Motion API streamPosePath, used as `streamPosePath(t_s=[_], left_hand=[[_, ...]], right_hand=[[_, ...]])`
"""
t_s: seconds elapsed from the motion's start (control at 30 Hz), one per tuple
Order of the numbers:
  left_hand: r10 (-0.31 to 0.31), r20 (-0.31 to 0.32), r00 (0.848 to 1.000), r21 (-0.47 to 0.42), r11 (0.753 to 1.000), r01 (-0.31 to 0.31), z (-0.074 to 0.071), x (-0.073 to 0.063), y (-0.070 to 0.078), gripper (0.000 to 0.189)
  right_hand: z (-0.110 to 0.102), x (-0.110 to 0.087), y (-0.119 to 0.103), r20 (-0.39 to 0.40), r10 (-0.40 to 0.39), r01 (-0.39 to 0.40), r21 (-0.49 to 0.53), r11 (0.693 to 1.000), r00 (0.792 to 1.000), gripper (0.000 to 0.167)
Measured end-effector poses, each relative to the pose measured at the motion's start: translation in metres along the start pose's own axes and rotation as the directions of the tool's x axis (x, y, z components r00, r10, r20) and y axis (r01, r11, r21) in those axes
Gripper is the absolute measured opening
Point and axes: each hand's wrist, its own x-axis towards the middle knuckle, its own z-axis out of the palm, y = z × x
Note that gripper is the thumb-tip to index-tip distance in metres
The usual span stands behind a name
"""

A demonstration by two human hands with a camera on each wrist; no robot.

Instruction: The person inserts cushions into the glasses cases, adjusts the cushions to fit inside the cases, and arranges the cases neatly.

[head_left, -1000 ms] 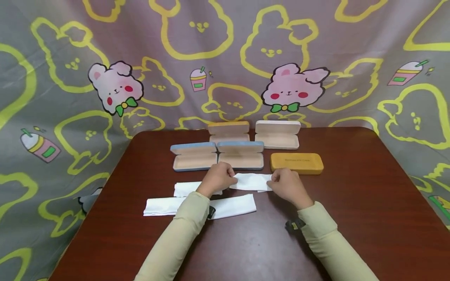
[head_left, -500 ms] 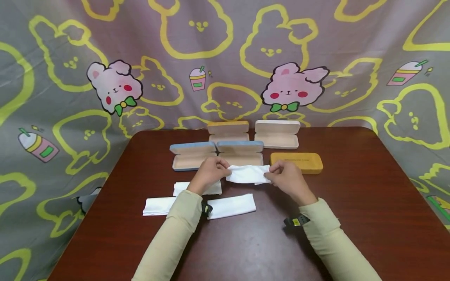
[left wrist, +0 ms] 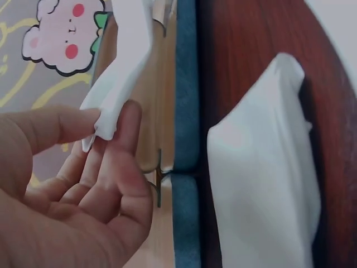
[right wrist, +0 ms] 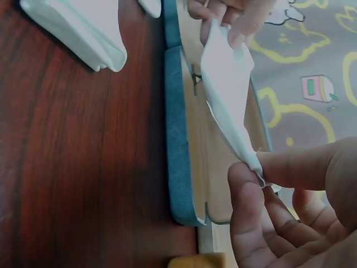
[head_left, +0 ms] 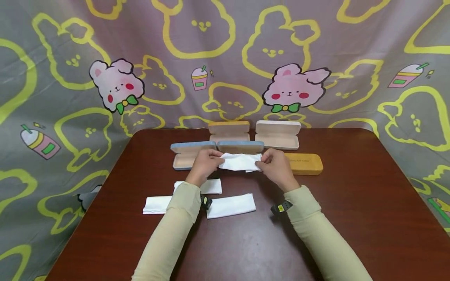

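A folded white cloth [head_left: 240, 162] is stretched between my two hands, above the right one of two open blue glasses cases [head_left: 240, 146]. My left hand [head_left: 204, 166] pinches its left end between thumb and fingers, as the left wrist view also shows. At the other end, the thumb and forefinger of my right hand [head_left: 277, 168] grip the cloth's edge. The cloth hides most of that case's tan inside; in the right wrist view the blue rim [right wrist: 178, 134] shows just beneath it. The left blue case [head_left: 183, 160] is partly covered by my left hand.
An open orange case [head_left: 228, 127] and an open white case [head_left: 277, 141] stand behind. To the right lies a closed yellow case [head_left: 306, 164]. Nearer me are more folded white cloths [head_left: 232, 206], partly hidden by my left arm.
Both hands have lifted the white cloth off the table and carried it away from me and slightly left, over the right blue case. The other cloths and cases stay in place.
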Motion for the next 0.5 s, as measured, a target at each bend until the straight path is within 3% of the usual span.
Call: streamPosePath(t_s=[0.2, 0.5], left_hand=[[0.053, -0.091, 0.994, 0.102, 0.994, -0.044, 0.003, 0.01, -0.002, 0.015], [0.14, -0.147, 0.979, 0.192, 0.975, -0.11, 0.006, 0.021, -0.012, 0.011]], right_hand=[[0.01, 0.01, 0.0, -0.076, -0.004, -0.003, -0.094, 0.996, 0.997, 0.021], [0.019, 0.018, 0.002, -0.12, -0.013, -0.009, -0.174, 0.985, 0.993, 0.02]])
